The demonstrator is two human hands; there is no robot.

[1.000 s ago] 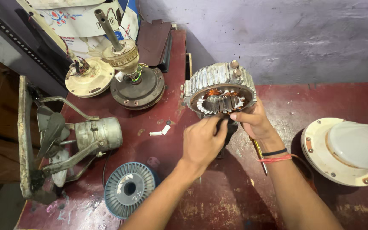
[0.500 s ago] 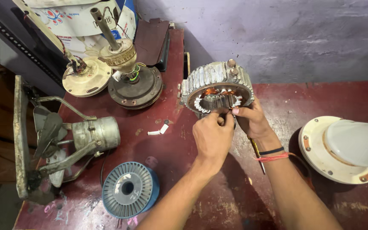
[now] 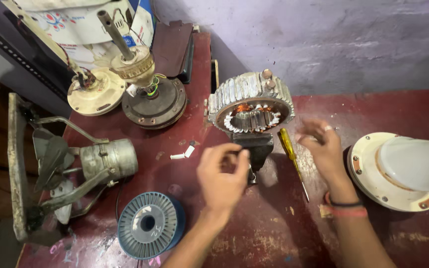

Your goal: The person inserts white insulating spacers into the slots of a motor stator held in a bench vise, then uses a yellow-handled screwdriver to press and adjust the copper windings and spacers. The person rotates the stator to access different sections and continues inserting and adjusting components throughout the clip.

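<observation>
A ribbed metal motor stator [image 3: 251,101] with copper windings stands tilted on a dark clamp block [image 3: 258,146] on the red table [image 3: 274,228]. My left hand [image 3: 222,178] hovers just left of the block, its fingers loosely curled, with the fingertips at the block's edge and nothing seen in them. To the right of the block, my right hand [image 3: 323,149] is blurred, with fingers spread and empty; a ring and wrist bands show on it. Between the block and that hand lies a yellow-handled screwdriver [image 3: 290,149].
A blue wire spool [image 3: 150,226] lies near my left forearm. A small fan motor with bracket and blades [image 3: 75,166] sits at the left. Two ceiling-fan motor parts [image 3: 145,94] stand behind it, a white fan housing [image 3: 400,171] sits at the right, and the wall is close behind.
Both hands have come off the stator's front and drawn back toward me, apart from each other. The screwdriver now lies in plain sight on the table.
</observation>
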